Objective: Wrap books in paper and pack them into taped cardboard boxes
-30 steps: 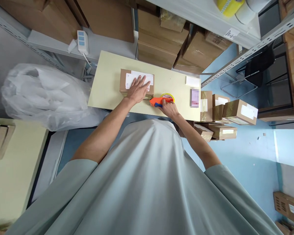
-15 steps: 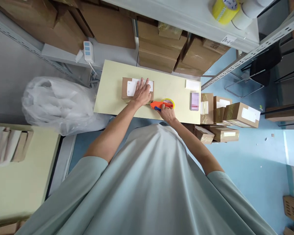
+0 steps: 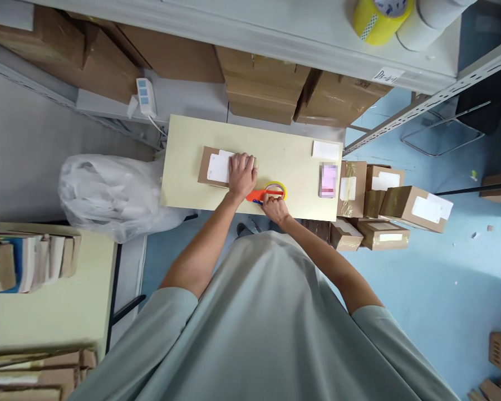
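Fingers of the left hand (image 3: 242,174) are lying close together and slightly bent on the carton's right end, while those of the right hand (image 3: 275,209) are closing around an orange tape dispenser. Above the far edge of the pale worktop (image 3: 292,161), a grey shelf (image 3: 275,34) is stretching across, carrying a yellow tape roll (image 3: 369,28). A plastic bag (image 3: 104,192) is bulging beside the worktop's left edge, and taped boxes (image 3: 353,192) are standing just past its right edge. On the worktop, the brown carton (image 3: 207,167) is resting left of centre, about midway between near and far edges, its white label (image 3: 218,166) facing up. The orange tape dispenser (image 3: 254,195) is sitting close to the near edge, right of the carton; the left hand is hiding whether they are touching. A purple-pink packet (image 3: 328,180) is lying by the right edge, and a white card (image 3: 325,150) is occupying the far right corner.
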### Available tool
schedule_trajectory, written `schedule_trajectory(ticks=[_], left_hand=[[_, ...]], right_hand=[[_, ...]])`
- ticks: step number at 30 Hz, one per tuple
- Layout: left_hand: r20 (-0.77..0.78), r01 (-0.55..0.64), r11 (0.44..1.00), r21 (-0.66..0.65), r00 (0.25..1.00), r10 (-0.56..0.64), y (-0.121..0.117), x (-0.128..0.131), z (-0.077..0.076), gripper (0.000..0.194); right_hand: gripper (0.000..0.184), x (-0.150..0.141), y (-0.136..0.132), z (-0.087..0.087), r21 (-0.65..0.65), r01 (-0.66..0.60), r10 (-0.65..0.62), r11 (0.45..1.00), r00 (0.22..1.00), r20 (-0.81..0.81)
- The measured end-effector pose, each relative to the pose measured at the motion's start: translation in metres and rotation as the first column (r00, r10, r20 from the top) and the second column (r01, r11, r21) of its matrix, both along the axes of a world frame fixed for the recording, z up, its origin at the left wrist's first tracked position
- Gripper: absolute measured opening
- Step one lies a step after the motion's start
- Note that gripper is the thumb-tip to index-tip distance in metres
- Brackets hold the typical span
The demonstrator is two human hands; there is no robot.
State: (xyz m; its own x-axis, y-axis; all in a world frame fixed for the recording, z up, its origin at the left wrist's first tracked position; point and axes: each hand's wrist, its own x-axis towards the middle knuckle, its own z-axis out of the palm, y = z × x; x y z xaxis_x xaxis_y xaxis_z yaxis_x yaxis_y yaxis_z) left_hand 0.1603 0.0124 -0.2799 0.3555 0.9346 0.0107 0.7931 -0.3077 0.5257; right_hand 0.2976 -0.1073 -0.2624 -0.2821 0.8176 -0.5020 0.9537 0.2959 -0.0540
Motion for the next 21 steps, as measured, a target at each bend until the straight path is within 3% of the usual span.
schedule_trajectory(ticks=[6, 10, 14, 18, 21], left_hand=[[-0.040, 0.229, 0.973, 0.014, 0.973, -0.228, -0.025, 0.014, -0.004, 0.053], [-0.051, 0.264, 0.964, 0.032, 0.964, -0.262, -0.028, 0.013, -0.012, 0.053], [-0.034, 0.246, 0.969, 0.034, 0.969, -0.245, -0.026, 0.009, -0.018, 0.052], [-0.037, 0.228, 0.974, 0.017, 0.973, -0.227, -0.026, 0.010, -0.020, 0.051], [-0.064, 0.209, 0.978, -0.012, 0.976, -0.210, -0.027, 0.014, -0.012, 0.050]], right_hand=[[0.042, -0.003, -0.004, -0.002, -0.028, -0.063, 0.060, 0.998, 0.993, -0.099], [0.039, 0.009, -0.002, -0.003, -0.041, -0.058, 0.052, 0.997, 0.990, -0.131], [0.042, 0.064, 0.016, -0.005, -0.068, -0.031, 0.024, 0.997, 0.995, -0.102], [0.046, 0.129, 0.058, -0.007, -0.043, 0.029, -0.030, 0.999, 0.999, -0.023], [0.047, 0.147, 0.090, -0.010, 0.004, -0.026, 0.027, 1.000, 1.000, -0.008]])
